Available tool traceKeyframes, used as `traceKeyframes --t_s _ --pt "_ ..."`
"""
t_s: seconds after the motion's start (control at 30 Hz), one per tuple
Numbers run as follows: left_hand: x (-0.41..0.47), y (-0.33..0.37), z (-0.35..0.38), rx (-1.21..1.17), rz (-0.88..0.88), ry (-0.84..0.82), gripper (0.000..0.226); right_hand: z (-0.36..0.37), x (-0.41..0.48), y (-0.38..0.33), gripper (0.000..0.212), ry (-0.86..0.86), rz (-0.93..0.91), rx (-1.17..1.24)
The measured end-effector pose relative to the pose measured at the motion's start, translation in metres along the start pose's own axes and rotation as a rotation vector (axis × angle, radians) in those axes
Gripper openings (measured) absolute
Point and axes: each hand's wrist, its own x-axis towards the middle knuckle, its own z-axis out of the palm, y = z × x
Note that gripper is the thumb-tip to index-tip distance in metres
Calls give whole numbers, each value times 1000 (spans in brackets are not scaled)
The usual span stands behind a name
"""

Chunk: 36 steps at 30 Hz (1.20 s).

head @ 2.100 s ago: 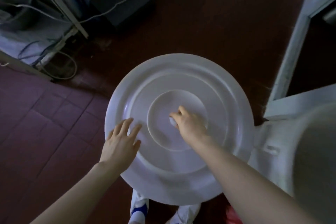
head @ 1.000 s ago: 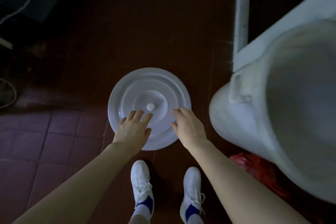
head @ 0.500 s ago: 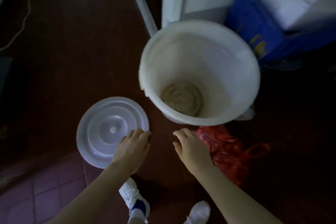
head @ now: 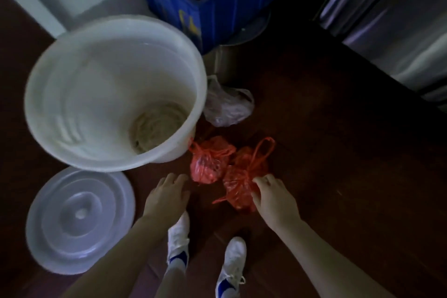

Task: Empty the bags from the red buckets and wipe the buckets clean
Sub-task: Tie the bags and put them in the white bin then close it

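Now that both hands have left the lid (head: 79,220), which lies flat on the floor at 8 o'clock, the white bucket (head: 84,75) stands open at 10 o'clock. Two knotted red bags (head: 208,164) lie on the floor just below centre, outside the bucket. The right hand (head: 273,198) has reached the nearer bag (head: 238,191), fingers bent onto it; I cannot tell if they pinch. The left hand (head: 167,196) hovers beside it, fingers loosely together, empty. Wiping looks not yet begun.

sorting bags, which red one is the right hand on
The red bag with the long loop handle; the right hand touches it, the other red bag lies untouched.
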Motion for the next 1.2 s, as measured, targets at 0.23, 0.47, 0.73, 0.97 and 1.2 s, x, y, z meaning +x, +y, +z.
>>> traceKeyframes --t_s 0.23,0.47,0.73,0.97,1.2 --pt "121 2 62 146 50 -86 44 72 70 47 53 -109 260 132" --pt "251 -30 180 248 133 -179 58 198 168 83 67 -251 385 182" --pt "338 -62 270 412 177 -256 67 305 222 104 68 -183 422 213" --pt "329 -52 260 275 216 -177 41 290 206 106 46 -13 389 261" --pt "267 22 187 236 294 -139 43 191 162 113 33 89 387 355"
